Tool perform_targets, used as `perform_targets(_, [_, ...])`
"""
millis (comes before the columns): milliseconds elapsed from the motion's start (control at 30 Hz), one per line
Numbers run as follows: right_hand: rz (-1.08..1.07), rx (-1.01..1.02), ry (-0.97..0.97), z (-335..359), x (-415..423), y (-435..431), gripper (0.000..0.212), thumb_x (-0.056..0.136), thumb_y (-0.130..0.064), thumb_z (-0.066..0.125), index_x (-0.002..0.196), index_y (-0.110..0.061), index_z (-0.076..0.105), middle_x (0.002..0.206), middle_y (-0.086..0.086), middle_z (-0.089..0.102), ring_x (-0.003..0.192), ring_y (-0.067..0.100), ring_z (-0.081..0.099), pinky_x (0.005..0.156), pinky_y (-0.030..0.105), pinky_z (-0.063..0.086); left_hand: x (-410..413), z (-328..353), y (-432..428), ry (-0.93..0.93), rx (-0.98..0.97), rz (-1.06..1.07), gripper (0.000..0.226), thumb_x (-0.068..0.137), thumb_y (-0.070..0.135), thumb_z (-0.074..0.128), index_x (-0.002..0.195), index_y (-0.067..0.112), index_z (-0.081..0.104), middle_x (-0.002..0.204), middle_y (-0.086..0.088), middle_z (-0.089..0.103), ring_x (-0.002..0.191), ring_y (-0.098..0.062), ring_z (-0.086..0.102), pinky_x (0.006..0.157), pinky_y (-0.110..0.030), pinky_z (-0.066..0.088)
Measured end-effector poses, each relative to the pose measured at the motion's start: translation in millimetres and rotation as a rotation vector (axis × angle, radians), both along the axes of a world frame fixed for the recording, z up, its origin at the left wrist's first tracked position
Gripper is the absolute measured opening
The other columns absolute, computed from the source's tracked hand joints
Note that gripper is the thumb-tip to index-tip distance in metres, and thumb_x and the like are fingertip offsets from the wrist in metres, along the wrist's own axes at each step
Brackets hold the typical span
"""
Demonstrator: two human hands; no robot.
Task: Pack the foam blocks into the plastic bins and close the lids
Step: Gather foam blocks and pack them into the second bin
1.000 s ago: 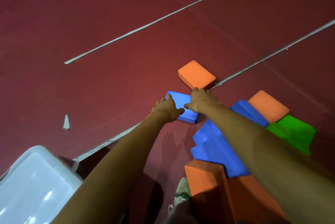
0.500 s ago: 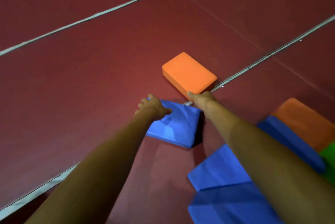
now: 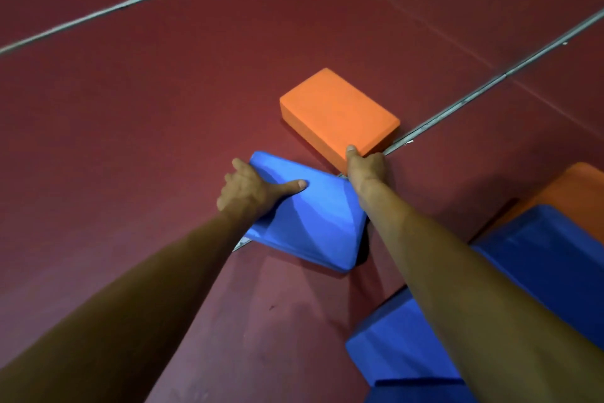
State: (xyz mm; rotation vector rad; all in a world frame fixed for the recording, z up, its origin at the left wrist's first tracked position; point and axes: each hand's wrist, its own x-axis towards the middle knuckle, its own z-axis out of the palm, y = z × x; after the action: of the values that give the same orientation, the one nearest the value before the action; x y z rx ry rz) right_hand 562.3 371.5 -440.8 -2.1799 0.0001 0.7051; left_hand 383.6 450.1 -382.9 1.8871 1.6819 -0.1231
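**Q:** How do the task's things look, and where do they lie?
**A:** A flat rectangular blue foam block (image 3: 310, 223) lies on the dark red floor (image 3: 130, 108), across a pale seam line (image 3: 490, 82). A flat rectangular orange foam block (image 3: 340, 112) sits just beyond it.

**Q:** And the hands?
**A:** The left hand (image 3: 251, 190) grips the blue foam block's far-left edge, thumb flat on top and fingers curled over the rim. The right hand (image 3: 366, 164) pinches the orange foam block's near corner, thumb on top and fingers against the side face.

**Q:** Counts?
**A:** There are two hands and two orange pieces, the second orange block (image 3: 581, 193) being at the right. At least three are blue, with two further blue blocks (image 3: 555, 259) beside the right forearm.
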Motion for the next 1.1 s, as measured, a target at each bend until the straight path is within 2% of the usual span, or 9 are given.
perform_targets(200, [-0.114,0.144,0.09,8,5,0,0.052,0.092,-0.024,0.06,0.132,-0.003,0.036,0.129,0.017,0.058,0.115,0.038,0.059,0.101,0.045,0.047,-1,13,-3,-0.011,0.125,-0.017,0.106,0.046,0.089,0.072,0.114,0.018,0.031,0.117,-0.013,0.058,0.114,-0.04,0.057,0.078,-0.045,0.041])
perform_targets(367, [-0.165,0.263,0.199,15,11,-9,0.084,0.074,-0.019,0.067,0.143,-0.002,0.023,0.123,0.014,0.059,0.115,0.032,0.059,0.104,0.047,0.047,1,16,0,-0.039,0.095,-0.025,0.11,0.042,0.089,0.073,0.115,0.021,0.029,0.105,-0.005,0.053,0.109,-0.037,0.059,0.077,-0.044,0.044])
perform_targets(467, [-0.115,0.348,0.237,26,10,-15,0.079,0.061,-0.021,0.081,0.125,-0.006,0.037,0.105,0.008,0.064,0.098,0.027,0.066,0.087,0.045,0.057,-9,26,15,-0.166,-0.028,0.014,0.115,0.037,0.083,0.081,0.122,0.016,0.044,0.119,-0.003,0.059,0.105,-0.029,0.059,0.088,-0.045,0.051])
perform_targets(600, [-0.014,0.415,0.316,53,-18,-16,0.066,0.05,-0.035,0.085,0.108,-0.014,0.06,0.105,0.006,0.071,0.087,0.021,0.07,0.064,0.032,0.057,-48,63,39,-0.23,-0.109,0.032,0.086,0.044,0.068,0.09,0.106,0.013,0.066,0.102,-0.003,0.07,0.09,-0.024,0.067,0.083,-0.041,0.057])
perform_targets(700, [0.057,0.274,0.144,81,-43,-15,0.093,0.03,-0.048,0.081,0.113,-0.017,0.053,0.122,0.009,0.053,0.101,0.027,0.062,0.082,0.041,0.06,-80,102,40,-0.175,0.026,-0.048,0.093,0.049,0.061,0.091,0.124,0.016,0.058,0.114,0.002,0.063,0.103,-0.025,0.062,0.087,-0.038,0.051])
perform_targets(800, [0.26,0.154,-0.056,132,-73,-27,0.094,0.047,-0.036,0.086,0.129,-0.017,0.043,0.129,0.008,0.034,0.116,0.029,0.049,0.1,0.035,0.049,-106,148,30,-0.123,0.193,-0.157,0.092,0.058,0.046,0.093,0.131,0.015,0.045,0.117,-0.002,0.056,0.107,-0.028,0.055,0.084,-0.037,0.044])
perform_targets(933, [0.495,0.15,-0.115,199,-114,-52,0.087,0.055,-0.022,0.085,0.129,-0.023,0.038,0.129,0.009,0.043,0.116,0.026,0.049,0.091,0.025,0.041,-143,225,3,-0.004,0.326,-0.264,0.092,0.051,0.051,0.091,0.125,0.022,0.043,0.115,-0.007,0.054,0.105,-0.033,0.055,0.089,-0.049,0.049])
perform_targets(1033, [0.661,0.172,-0.205,252,-140,-68,0.092,0.039,-0.036,0.078,0.121,-0.031,0.037,0.119,0.008,0.056,0.108,0.031,0.057,0.091,0.039,0.052,-169,285,-24,0.056,0.367,-0.32,0.096,0.05,0.052,0.09,0.129,0.026,0.043,0.116,-0.007,0.054,0.107,-0.035,0.055,0.09,-0.051,0.049])
perform_targets(1100, [0.786,0.159,-0.303,294,-154,-77,0.092,0.046,-0.028,0.083,0.127,-0.028,0.04,0.122,0.008,0.053,0.111,0.031,0.053,0.095,0.041,0.049,-190,322,-45,0.084,0.424,-0.335,0.095,0.051,0.051,0.09,0.129,0.026,0.042,0.117,-0.006,0.053,0.107,-0.034,0.053,0.089,-0.05,0.048])
